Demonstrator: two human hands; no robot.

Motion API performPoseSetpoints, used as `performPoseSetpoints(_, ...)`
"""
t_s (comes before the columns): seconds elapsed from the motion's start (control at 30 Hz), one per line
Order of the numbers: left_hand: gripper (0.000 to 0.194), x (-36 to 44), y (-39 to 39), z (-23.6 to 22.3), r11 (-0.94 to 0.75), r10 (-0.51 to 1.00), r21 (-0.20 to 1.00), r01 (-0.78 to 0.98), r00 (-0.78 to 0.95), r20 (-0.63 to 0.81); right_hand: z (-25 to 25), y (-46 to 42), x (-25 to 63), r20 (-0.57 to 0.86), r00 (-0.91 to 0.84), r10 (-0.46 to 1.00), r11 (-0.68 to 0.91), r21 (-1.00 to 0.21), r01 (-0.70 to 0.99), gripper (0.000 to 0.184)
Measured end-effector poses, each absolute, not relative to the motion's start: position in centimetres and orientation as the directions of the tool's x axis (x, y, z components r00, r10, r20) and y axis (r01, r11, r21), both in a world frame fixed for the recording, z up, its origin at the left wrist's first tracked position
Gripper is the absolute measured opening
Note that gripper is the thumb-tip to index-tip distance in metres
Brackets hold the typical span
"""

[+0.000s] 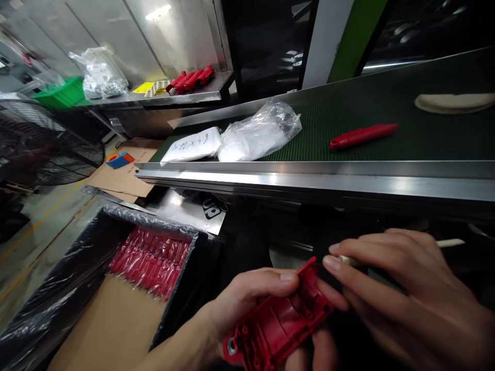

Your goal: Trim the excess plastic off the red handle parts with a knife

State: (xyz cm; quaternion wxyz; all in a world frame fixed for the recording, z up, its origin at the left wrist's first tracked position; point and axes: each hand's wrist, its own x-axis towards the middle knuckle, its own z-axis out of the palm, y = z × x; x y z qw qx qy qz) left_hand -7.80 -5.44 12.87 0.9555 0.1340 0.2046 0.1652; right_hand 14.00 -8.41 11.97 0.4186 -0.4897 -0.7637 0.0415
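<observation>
My left hand (247,293) is closed around a red plastic housing shell (276,327), its hollow, ribbed inside turned up toward me. A metal ring sits in the eyelet at the shell's lower left end. My right hand (406,293) pinches a thin pale stick-like tool (450,242) between thumb and fingers. One end of the tool sticks out behind the hand, and its front end is close to the shell's upper right end. Whether its tip touches the shell I cannot tell.
A green conveyor belt (317,123) carries a red plastic part (363,136), plastic bags (259,131) and a beige curved piece (452,102). Lower left, a black-lined box (93,247) holds wrapped red parts (152,260). Several red pieces (191,80) lie on a metal bench; a fan (50,139) stands left.
</observation>
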Motion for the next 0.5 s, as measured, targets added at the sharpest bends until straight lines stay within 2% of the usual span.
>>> performPoseSetpoints(0.1,0.043,-8.1,-5.3,13.2,0.925,0.224,0.368,-0.1,0.924,-0.31,12.4,-7.8,15.0,0.645,-0.223,0.731,0.563,-0.384,0.732,0.042)
performPoseSetpoints(0.17,0.043,-8.2,-5.2,12.9,0.917,0.219,0.391,-0.08,0.92,-0.324,13.0,-7.6,15.1,0.679,-0.122,0.724,0.537,-0.444,0.718,0.043)
performPoseSetpoints(0.23,0.046,-8.3,-5.1,12.3,0.912,0.268,0.386,-0.141,0.916,-0.3,13.4,-7.8,14.7,0.646,-0.035,0.763,0.496,-0.549,0.673,0.04)
performPoseSetpoints(0.37,0.053,-8.2,-5.0,11.2,0.958,0.224,0.214,-0.191,0.964,-0.14,13.4,-9.0,13.2,0.518,0.05,0.854,0.374,-0.676,0.635,0.031)
performPoseSetpoints(0.43,0.057,-8.2,-4.9,11.0,0.974,0.208,0.118,-0.193,0.969,-0.134,13.1,-9.6,12.7,0.504,0.048,0.862,0.355,-0.669,0.652,0.029)
performPoseSetpoints(0.5,0.059,-8.1,-4.7,10.8,0.976,0.214,0.082,-0.203,0.965,-0.154,12.8,-9.7,12.3,0.535,0.024,0.844,0.379,-0.628,0.68,0.028)
